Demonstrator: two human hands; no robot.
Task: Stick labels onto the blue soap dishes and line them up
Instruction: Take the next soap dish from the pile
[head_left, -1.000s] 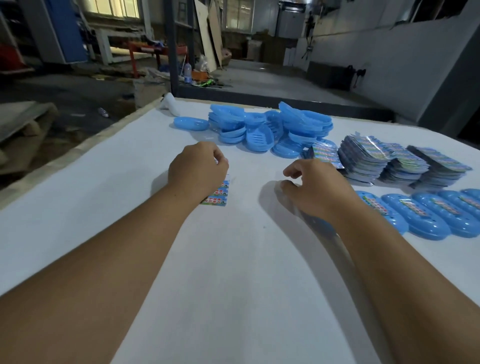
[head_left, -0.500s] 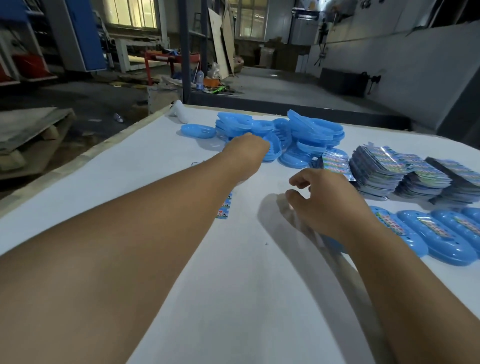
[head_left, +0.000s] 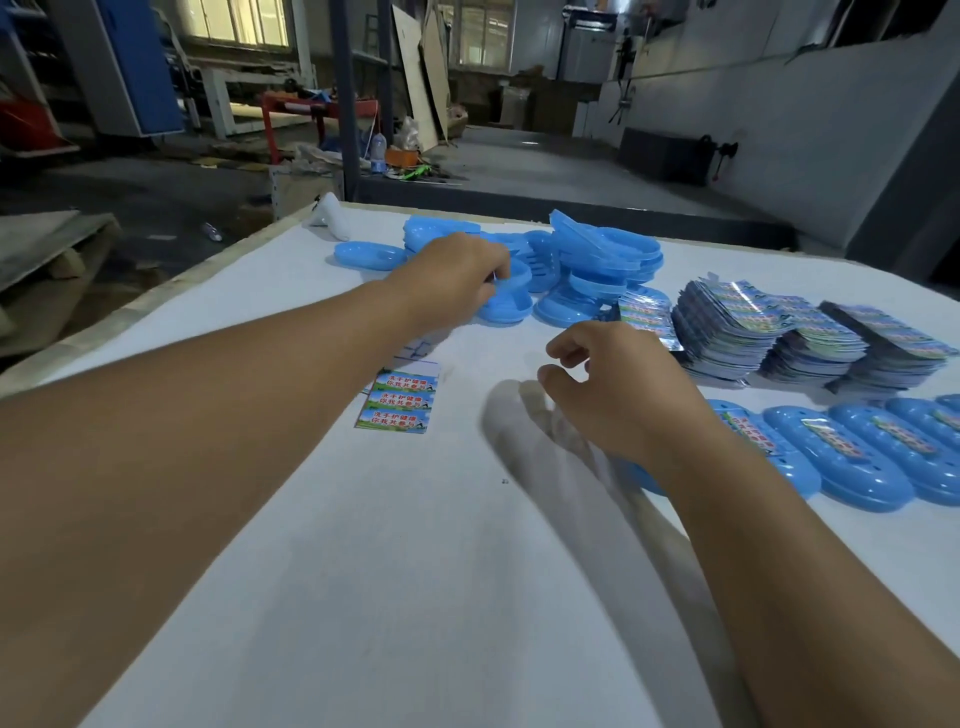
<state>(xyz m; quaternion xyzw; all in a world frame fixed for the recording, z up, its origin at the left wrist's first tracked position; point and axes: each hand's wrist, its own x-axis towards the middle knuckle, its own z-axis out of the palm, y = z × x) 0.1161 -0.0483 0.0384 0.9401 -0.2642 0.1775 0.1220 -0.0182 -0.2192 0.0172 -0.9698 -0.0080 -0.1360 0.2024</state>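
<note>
A heap of unlabelled blue soap dishes (head_left: 597, 260) lies at the far side of the white table (head_left: 363, 571). My left hand (head_left: 452, 280) reaches into the heap and its fingers curl round one blue soap dish (head_left: 506, 301) at the heap's near edge. A small label sheet (head_left: 400, 400) with three printed strips lies flat on the table below my left forearm. My right hand (head_left: 618, 395) hovers mid-table with loosely curled fingers, holding nothing. Several labelled soap dishes (head_left: 852, 457) lie in a row at the right, one partly hidden under my right wrist.
Three stacks of label sheets (head_left: 769, 332) stand at the right behind the row. A lone blue dish (head_left: 369, 255) and a white object (head_left: 328, 214) lie at the far left corner. The table's left edge (head_left: 156, 301) drops to the workshop floor.
My left hand left the label sheet and reached forward to the heap, where it now grips a dish. The sheet is now uncovered. My right hand has hardly moved.
</note>
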